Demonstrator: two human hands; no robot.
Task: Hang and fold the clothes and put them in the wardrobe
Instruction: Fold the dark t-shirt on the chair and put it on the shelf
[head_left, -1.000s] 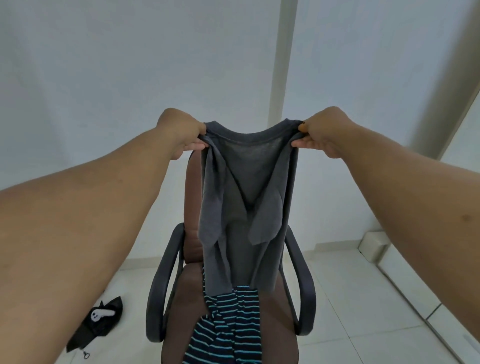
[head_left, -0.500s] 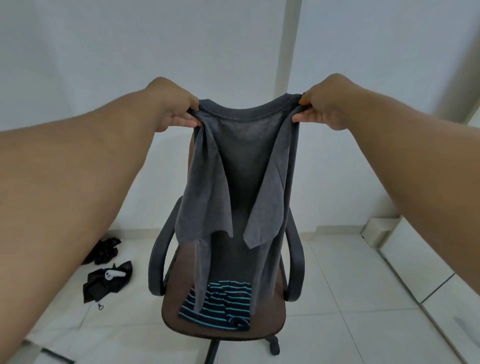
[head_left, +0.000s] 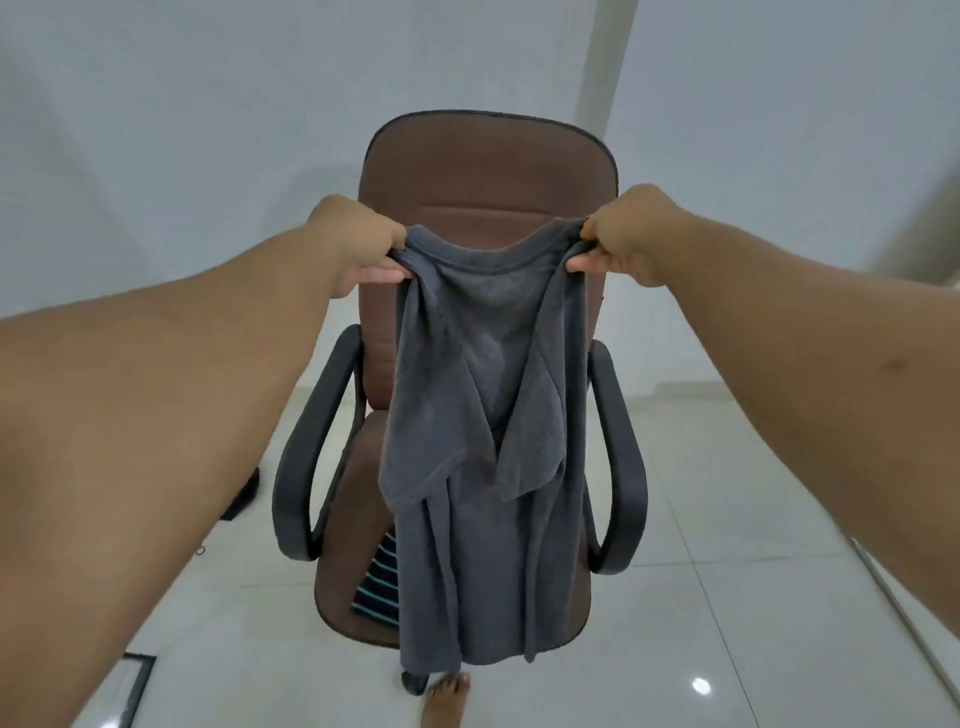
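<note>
A dark grey T-shirt (head_left: 483, 415) hangs in front of me, held up by its shoulders. My left hand (head_left: 358, 249) pinches the left shoulder and my right hand (head_left: 628, 234) pinches the right one. Both sleeves are folded inward over the chest. The hem dangles below the front edge of the seat of a brown office chair (head_left: 488, 171). A striped garment with black and teal bands (head_left: 382, 582) lies on the seat, mostly hidden behind the shirt.
The chair has black armrests (head_left: 311, 452) on both sides and stands on a white tiled floor (head_left: 727, 649). My bare foot (head_left: 444, 701) shows below the shirt. A dark object (head_left: 244, 493) lies on the floor at left. White walls stand behind.
The shirt and both hands have dropped lower in view, and the chair's backrest now shows above them. The view has tilted down, so my foot is visible.
</note>
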